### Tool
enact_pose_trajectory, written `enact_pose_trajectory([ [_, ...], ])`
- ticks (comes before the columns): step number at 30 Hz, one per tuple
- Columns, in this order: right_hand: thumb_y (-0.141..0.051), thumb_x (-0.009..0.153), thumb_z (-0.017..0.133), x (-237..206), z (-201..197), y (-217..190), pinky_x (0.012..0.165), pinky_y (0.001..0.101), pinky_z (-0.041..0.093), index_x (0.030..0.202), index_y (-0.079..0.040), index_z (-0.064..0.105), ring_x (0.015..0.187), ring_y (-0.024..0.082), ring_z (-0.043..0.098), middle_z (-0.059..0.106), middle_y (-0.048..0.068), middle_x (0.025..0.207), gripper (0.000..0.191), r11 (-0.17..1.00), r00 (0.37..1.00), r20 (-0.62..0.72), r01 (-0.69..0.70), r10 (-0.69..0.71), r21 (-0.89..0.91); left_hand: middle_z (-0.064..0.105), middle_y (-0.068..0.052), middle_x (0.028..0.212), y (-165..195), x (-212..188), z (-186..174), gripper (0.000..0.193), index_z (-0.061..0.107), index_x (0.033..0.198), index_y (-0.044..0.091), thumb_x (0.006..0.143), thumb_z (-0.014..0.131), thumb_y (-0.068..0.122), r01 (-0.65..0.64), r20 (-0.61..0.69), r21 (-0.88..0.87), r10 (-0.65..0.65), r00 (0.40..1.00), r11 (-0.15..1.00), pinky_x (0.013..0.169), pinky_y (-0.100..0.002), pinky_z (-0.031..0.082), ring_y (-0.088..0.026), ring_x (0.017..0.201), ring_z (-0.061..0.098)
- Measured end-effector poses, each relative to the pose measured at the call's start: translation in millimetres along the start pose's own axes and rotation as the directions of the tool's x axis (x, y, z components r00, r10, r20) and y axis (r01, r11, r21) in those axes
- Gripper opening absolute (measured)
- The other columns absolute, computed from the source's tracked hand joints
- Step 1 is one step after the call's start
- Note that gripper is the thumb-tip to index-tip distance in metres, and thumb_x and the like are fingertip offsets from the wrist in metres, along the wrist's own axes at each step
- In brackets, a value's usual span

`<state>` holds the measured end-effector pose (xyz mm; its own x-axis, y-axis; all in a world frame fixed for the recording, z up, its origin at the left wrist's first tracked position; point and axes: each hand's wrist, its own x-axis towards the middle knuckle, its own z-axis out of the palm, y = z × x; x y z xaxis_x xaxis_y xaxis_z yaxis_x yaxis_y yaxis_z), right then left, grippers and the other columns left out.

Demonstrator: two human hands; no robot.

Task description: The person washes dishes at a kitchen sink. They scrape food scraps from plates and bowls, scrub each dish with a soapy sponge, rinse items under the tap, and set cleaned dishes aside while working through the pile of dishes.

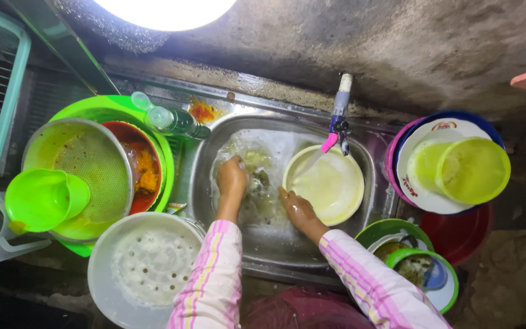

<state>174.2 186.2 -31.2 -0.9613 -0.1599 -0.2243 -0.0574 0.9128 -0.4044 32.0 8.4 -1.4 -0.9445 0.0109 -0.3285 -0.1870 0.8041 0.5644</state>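
Both hands' fingers (pixel 234 163) blurred underwater

1. A pale yellow round plate (pixel 327 186) is lying tilted in the right half of the steel sink (pixel 275 240), its wet inner face turned upward, under the tap.
2. A greenish scrubbing pad (pixel 257 173), partly hidden and blurred, is sitting in the soapy water at the sink's left half, just beside the plate.

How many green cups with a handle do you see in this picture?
1. The green cup lies on the green strainer bowl, left of the sink. Others may be hidden under the stacked dishes.
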Motion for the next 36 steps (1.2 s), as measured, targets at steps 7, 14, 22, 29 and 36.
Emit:
enact_pose_trajectory([
  [7, 0.002, 0.082, 0.056, 19.7, -18.2, -5.2, 0.071, 0.0504, 0.056, 0.148, -0.003, 0.043, 0.082, 0.042, 0.067, 0.063, 0.025, 0.107, 0.068, 0.991, 0.989, 0.105, -0.112, 0.104, 0.078, 0.072, -0.022, 0.101, 22.4, 58.3, -5.4, 0.030, 0.073, 0.107, 0.005, 0.088, 0.058, 0.023, 0.350, -0.051, -0.409, -0.404, 0.913, 0.843, 0.082, -0.052, 0.055, -0.036, 0.088, 0.068],
  [14, 0.003, 0.082, 0.057, 15.7, -13.6, 1.2, 0.073, 0.0514, 0.055, 0.148, -0.005, 0.043, 0.085, 0.042, 0.066, 0.062, 0.025, 0.108, 0.068, 0.986, 0.988, 0.115, -0.112, 0.098, 0.121, 0.056, -0.006, 0.142, 57.0, 108.2, -36.1, 0.051, 0.047, 0.141, 0.016, 0.097, 0.062, 0.035, -0.002, 0.028, -0.994, -0.277, 0.961, -0.106, 0.104, -0.036, 0.038, -0.016, 0.125, 0.054],
  [22, 0.004, 0.086, 0.055, 19.1, -0.7, 9.5, 0.073, 0.0515, 0.055, 0.147, -0.006, 0.045, 0.086, 0.042, 0.067, 0.065, 0.023, 0.105, 0.062, 0.983, 0.996, -0.056, -0.065, 0.075, 0.169, 0.078, -0.021, 0.094, 16.7, 82.8, 39.7, 0.039, 0.075, 0.094, 0.001, 0.096, 0.054, 0.034, 0.095, -0.136, -0.425, -0.167, 0.976, 0.900, 0.083, -0.046, 0.058, -0.039, 0.087, 0.075],
  [29, -0.004, 0.086, 0.059, 30.6, -4.0, 14.1, 0.077, 0.0538, 0.054, 0.156, 0.004, 0.025, 0.089, 0.048, 0.065, 0.064, 0.031, 0.114, 0.078, 0.936, 0.971, 0.047, -0.239, 0.234, 0.258, 0.067, -0.015, 0.131, -21.0, -19.9, 95.4, 0.045, 0.070, 0.124, 0.009, 0.090, 0.063, 0.038, -0.350, 0.591, 0.480, -0.002, 0.807, 0.805, 0.111, -0.060, 0.033, -0.035, 0.126, 0.061],
  [36, 0.001, 0.085, 0.055, 19.0, 11.7, 24.8, 0.084, 0.0520, 0.054, 0.148, -0.001, 0.041, 0.095, 0.045, 0.066, 0.067, 0.026, 0.109, 0.064, 0.949, 0.969, 0.030, -0.248, 0.247, 0.197, 0.060, -0.010, 0.143, -3.2, -13.5, 79.2, 0.077, 0.047, 0.151, 0.024, 0.085, 0.071, 0.056, -0.406, 0.669, 0.609, -0.165, 0.725, 0.682, 0.120, -0.069, -0.007, -0.030, 0.143, 0.046],
])
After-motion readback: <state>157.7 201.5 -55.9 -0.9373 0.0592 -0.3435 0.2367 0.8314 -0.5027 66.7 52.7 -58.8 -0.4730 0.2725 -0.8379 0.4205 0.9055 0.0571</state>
